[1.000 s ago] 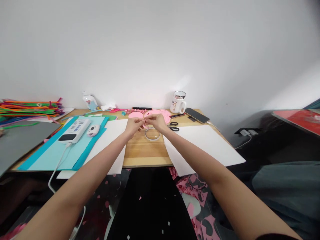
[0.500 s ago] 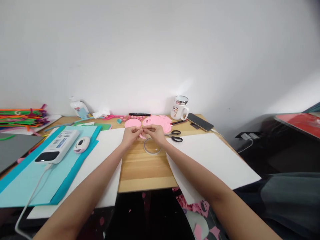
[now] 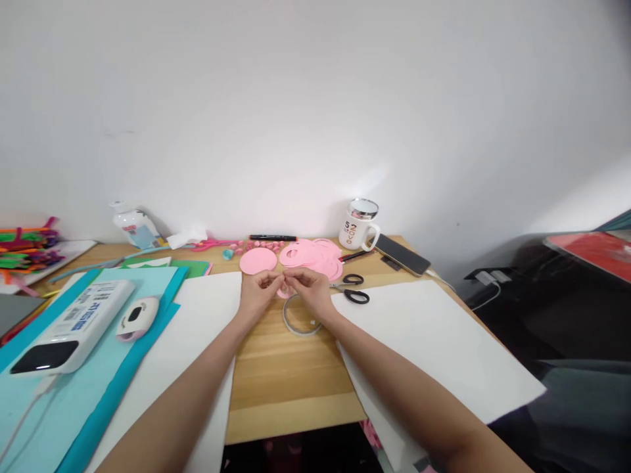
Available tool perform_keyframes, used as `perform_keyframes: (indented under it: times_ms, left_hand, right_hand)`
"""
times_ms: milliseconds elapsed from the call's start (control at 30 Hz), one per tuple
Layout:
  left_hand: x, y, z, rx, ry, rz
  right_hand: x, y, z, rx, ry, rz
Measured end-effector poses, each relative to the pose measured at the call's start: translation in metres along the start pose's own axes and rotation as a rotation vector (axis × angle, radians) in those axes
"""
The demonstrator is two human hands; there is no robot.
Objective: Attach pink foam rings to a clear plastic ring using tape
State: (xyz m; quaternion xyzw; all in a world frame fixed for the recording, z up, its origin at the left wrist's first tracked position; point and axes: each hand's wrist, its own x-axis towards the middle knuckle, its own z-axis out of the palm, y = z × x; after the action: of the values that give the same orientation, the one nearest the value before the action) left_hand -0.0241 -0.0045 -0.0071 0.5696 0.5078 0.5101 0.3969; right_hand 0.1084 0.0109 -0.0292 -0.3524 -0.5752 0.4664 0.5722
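Note:
My left hand [image 3: 259,291] and my right hand [image 3: 310,291] meet above the wooden table, fingertips pinched close together. A small curled piece of pink paper [image 3: 282,292] shows between and just below the fingers; both hands hold it, though the fingers cover part of it. Behind my left hand lies a flat pink paper circle [image 3: 258,261]. Overlapping pink paper cutouts [image 3: 315,255] are spread behind my right hand. A roll of clear tape [image 3: 290,323] lies flat under my right wrist, and black-handled scissors [image 3: 355,296] rest to its right.
Small pink curls [image 3: 269,246] and a black marker [image 3: 273,238] lie near the wall. A white mug [image 3: 355,230] and a phone [image 3: 401,254] stand at back right. White sheets [image 3: 434,335] flank my arms. A power bank [image 3: 79,325] sits on blue paper at left.
My view has shifted a little, so the table sits lower in the picture. Both hands stay pinched together at the same place over the table.

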Motion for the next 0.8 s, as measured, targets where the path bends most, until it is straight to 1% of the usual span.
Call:
perform_keyframes:
  times_ms: [233,567,800]
  left_hand:
    - [0.0013,0.0022,0.0018,0.011,-0.021,0.009]
    - [-0.0018,0.0067,0.0008,0.013,-0.001,-0.015]
    - [-0.0011,0.0066,0.0013,-0.045,-0.007,-0.088]
  right_hand:
    - [0.0011,0.0011,-0.0004,0.008,0.025,0.03]
    - [-0.0002,-0.0039,0.0005,0.016,0.002,0.041]
    - [0.0011,-0.0006,-0.0003,0.032,0.023,0.051]
